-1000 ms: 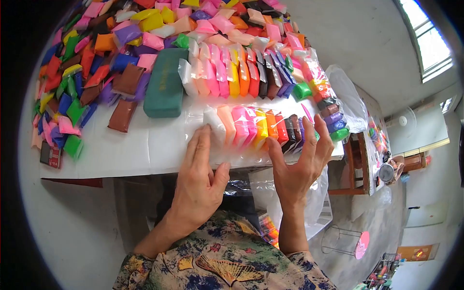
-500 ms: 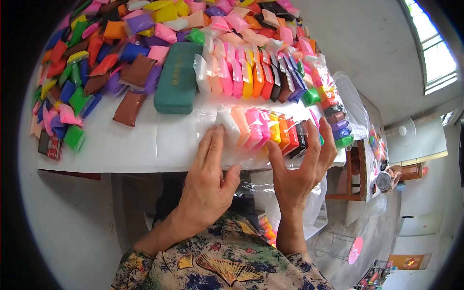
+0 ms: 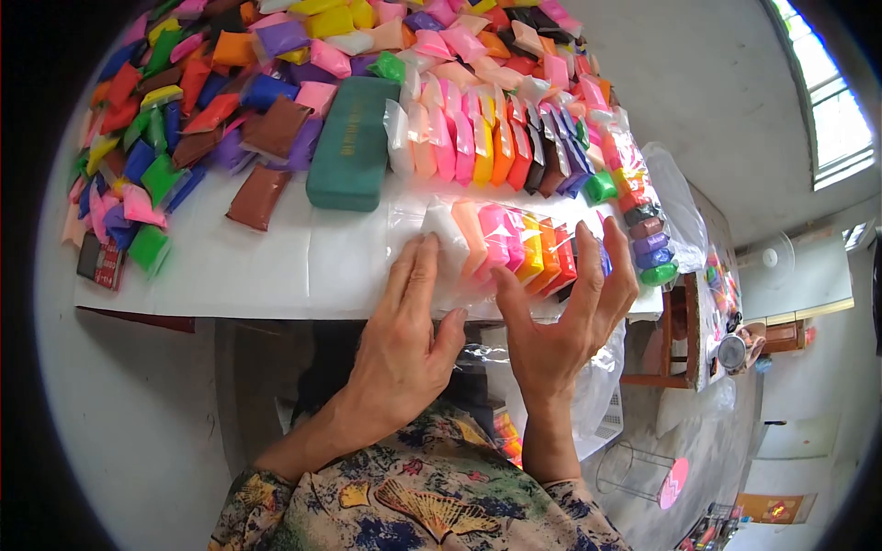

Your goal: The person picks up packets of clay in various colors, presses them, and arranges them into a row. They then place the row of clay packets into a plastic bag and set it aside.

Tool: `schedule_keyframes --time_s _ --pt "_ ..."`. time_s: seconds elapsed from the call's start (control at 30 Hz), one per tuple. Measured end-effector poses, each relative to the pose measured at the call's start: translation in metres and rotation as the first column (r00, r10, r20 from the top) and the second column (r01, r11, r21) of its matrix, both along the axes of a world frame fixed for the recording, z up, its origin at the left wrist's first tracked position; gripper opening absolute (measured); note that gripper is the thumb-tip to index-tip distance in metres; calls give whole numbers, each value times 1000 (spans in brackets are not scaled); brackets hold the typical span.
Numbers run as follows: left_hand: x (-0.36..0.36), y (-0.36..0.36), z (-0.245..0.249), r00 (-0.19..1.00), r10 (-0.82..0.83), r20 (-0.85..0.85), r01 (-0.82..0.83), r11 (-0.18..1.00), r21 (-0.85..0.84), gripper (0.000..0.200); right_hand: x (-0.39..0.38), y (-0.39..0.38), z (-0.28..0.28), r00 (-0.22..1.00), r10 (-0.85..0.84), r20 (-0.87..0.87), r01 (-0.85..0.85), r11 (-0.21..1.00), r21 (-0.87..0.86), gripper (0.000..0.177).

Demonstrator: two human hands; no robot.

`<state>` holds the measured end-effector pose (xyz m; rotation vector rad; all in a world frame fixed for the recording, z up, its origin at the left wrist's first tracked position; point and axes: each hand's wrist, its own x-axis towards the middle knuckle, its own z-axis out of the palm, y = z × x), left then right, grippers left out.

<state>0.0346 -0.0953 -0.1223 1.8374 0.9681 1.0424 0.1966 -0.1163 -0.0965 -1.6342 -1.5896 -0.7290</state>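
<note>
A short row of coloured packets (image 3: 497, 241), white at its left end, then peach, pink, yellow, orange and red, stands in clear plastic near the table's front edge. My left hand (image 3: 401, 331) rests its outstretched fingertips against the white packet (image 3: 445, 237), thumb apart. Spread over the right part of the row is my right hand (image 3: 568, 321), its fingers apart and covering some of the darker packets. Behind them stands a longer row of packets (image 3: 487, 147), with the green box (image 3: 351, 144) at its left end.
Many loose coloured packets (image 3: 220, 83) lie heaped at the back and left of the white table (image 3: 303, 266). One brown packet (image 3: 258, 196) lies apart. A bagged column of packets (image 3: 650, 241) is at the right edge. A stool (image 3: 673, 483) stands on the floor.
The view has shifted slightly, so the table things appear further right. My right thumb has moved left along the row, towards the pink packets. My left hand stays at the white packet.
</note>
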Motion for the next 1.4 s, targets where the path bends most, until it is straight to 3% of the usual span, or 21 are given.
schedule_keyframes --time_s 0.23,0.4,0.53,0.73,0.83,0.9,0.97,1.2,1.3,1.4 --pt "-1 0 2 1000 -2 -14 2 1000 17 64 -11 6 -1 1000 4 6 -4 1000 11 74" --pt "-1 0 1 998 14 -56 -7 993 119 61 -17 9 -1 999 26 47 -25 1000 -15 75" --pt "0 1 6 997 8 -82 2 992 126 60 3 -12 1 975 159 -154 -155 987 37 72" --pt "11 1 12 981 70 -183 -48 991 121 63 62 -46 6 970 -41 -241 50 998 29 48" --pt "16 2 16 976 80 -204 -64 994 83 67 91 -55 -6 824 -38 -566 45 999 -2 43" --pt "17 2 18 962 103 -255 -71 989 132 67 104 -52 -16 707 -37 -706 -10 998 -62 46" --pt "17 1 21 952 107 -288 -69 988 137 67 106 -52 -25 665 2 -747 -99 991 -86 46" --pt "21 10 20 925 170 -339 -119 979 168 63 90 -40 -26 808 -58 -586 -29 990 -138 48" --pt "16 14 19 941 140 -308 -105 986 126 60 93 -41 -25 799 -11 -601 -78 990 -121 49" --pt "10 18 11 973 107 -206 -103 994 33 58 101 -48 -26 706 79 -704 -157 987 -47 49"
